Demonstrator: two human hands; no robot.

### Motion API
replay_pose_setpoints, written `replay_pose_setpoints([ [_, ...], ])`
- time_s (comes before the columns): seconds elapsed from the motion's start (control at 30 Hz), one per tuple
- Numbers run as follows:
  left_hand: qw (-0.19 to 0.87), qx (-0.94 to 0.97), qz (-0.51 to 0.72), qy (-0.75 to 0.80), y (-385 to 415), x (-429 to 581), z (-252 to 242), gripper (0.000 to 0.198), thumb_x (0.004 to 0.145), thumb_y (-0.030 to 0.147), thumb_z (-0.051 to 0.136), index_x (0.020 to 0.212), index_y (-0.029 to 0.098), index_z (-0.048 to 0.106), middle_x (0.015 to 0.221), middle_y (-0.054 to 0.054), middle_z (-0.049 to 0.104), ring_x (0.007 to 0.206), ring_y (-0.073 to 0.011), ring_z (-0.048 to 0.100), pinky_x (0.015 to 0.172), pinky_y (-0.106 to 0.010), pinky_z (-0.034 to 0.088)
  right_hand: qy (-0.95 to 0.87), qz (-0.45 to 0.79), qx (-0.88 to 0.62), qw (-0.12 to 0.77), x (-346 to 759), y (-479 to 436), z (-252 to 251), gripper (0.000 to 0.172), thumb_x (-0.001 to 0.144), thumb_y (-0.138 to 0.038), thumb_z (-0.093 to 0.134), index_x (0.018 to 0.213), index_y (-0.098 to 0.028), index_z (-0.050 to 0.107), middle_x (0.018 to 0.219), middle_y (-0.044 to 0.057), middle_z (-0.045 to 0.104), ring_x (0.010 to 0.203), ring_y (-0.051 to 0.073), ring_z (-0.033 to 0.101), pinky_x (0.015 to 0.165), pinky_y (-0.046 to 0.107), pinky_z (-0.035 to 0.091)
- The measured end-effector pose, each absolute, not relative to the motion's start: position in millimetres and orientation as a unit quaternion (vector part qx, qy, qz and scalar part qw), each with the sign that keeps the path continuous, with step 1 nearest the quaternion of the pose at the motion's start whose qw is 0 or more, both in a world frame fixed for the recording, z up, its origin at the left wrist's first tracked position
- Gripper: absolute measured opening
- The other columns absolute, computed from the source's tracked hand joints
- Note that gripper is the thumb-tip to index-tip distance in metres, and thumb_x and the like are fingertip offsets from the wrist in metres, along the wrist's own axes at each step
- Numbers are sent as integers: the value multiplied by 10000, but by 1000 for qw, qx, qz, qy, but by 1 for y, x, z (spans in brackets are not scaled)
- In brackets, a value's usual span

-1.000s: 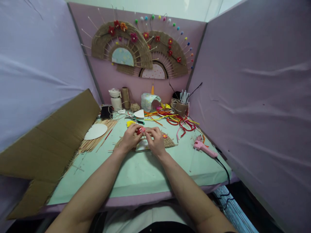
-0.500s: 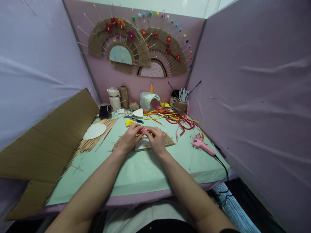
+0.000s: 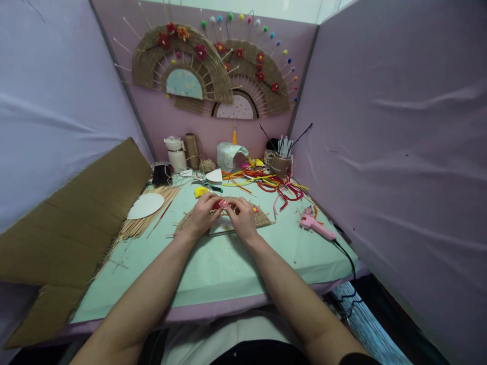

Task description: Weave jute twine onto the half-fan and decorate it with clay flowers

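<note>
A small pink-red flower (image 3: 223,204) is pinched between the fingertips of both my hands. My left hand (image 3: 201,215) closes on its left side, and my right hand (image 3: 242,217) on its right. Part of the flower hides behind the fingers. Directly below lies a half-round woven twine fan (image 3: 262,218) with thin sticks poking past its edges and a pale centre (image 3: 222,226). A red flower (image 3: 255,209) sits on the fan's right part, just beyond my right hand.
A pink glue gun (image 3: 317,226) lies at the right, its cord running over the table edge. Sticks (image 3: 131,229), a white oval (image 3: 145,206) and a cardboard sheet (image 3: 76,223) are at the left. Pipe cleaners (image 3: 292,191), pliers (image 3: 216,188) and a jar (image 3: 280,165) stand or lie farther back.
The whole view has shifted slightly to the left. Both hands keep their hold on the small flower above the fan, with hardly any movement of the fingers.
</note>
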State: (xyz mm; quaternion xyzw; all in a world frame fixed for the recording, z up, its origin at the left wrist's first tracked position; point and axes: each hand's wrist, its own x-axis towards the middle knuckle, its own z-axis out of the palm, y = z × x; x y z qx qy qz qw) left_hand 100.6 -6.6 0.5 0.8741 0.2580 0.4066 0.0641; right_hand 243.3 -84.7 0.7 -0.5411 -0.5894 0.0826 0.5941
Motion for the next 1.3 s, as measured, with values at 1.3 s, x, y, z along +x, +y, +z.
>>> replay_pose_setpoints([
  [1.3, 123, 711, 474, 504, 14, 69, 20, 203, 815, 246, 653, 981, 133, 679, 1091, -161, 639, 1095, -294, 534, 963, -437, 383, -390, 420, -483, 662, 241, -82, 4, 269, 667, -427, 731, 785, -186, 726, 675, -12, 615, 565, 102, 440, 514, 232, 318],
])
